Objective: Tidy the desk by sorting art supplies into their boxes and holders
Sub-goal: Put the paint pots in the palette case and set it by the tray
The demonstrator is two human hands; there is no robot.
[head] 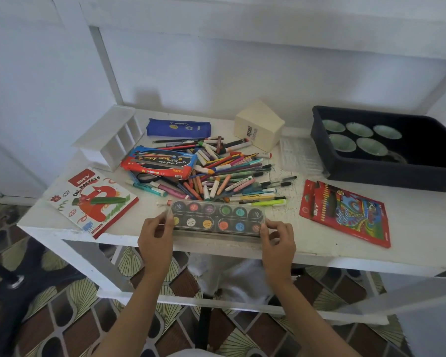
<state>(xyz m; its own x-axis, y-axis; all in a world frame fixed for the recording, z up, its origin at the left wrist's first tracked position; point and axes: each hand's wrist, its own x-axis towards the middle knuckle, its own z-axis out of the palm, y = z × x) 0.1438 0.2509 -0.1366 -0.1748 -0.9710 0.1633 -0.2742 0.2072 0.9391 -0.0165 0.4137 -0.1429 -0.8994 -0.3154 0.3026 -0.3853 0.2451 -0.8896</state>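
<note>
left grip [156, 234] and right grip [278, 237] each pinch a short end of the paint case [218, 219]; it lies by the tabletop [307, 228] front edge, long axis along that edge (neither hand nearer).

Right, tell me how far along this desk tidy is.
Barely started. Done: nothing looks sorted yet. In hand: left hand and right hand grip the ends of the paint set near the front edge of the desk. Left: the loose pile of pens and crayons mid-desk; the white holder lies tipped with empty slots, and the oil pastels box and red pencil pack lie flat either side.
</note>
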